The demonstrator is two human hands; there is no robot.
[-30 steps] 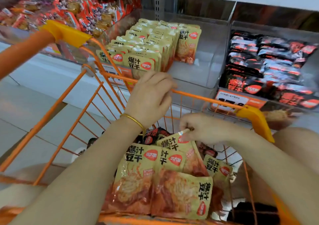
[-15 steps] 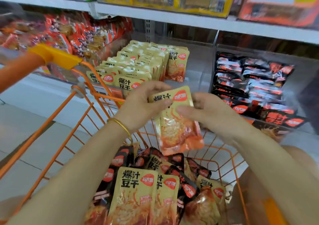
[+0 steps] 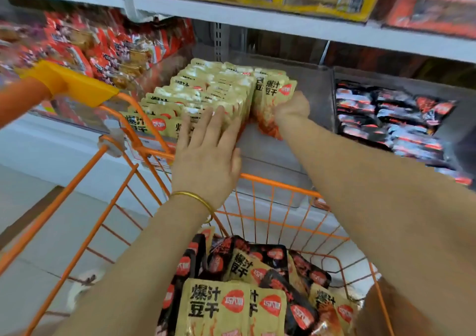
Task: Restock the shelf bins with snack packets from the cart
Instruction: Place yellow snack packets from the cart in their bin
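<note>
**A:** One packet [image 3: 273,96] is on the move. What does it look like?

**B:** It's tan-yellow, with black characters and a red oval logo at the top and orange-red print lower down. It stands upright and a little crumpled in the clear middle bin [image 3: 311,91], touching the right side of the rows [image 3: 206,88] of the same design.

**A:** Who has hold of it?

**B:** The right hand [image 3: 292,109], with its fingers curled round the lower right edge. The left hand [image 3: 208,155], a gold bangle [image 3: 195,196] on its wrist, lies flat with straight fingers on the near end of the rows and grasps nothing.

**A:** And half a second ago?

**B:** Both hands held that packet in the air above the cart [image 3: 278,182], nearer than the bin. Now it is inside the bin, and the left hand has let go and moved onto the rows.

**A:** What's around it?

**B:** A heap [image 3: 213,307] of yellow and black packs lies in the orange cart. Black packets [image 3: 386,114] fill the bin on the right, and red packets [image 3: 103,50] fill the one on the left.
</note>
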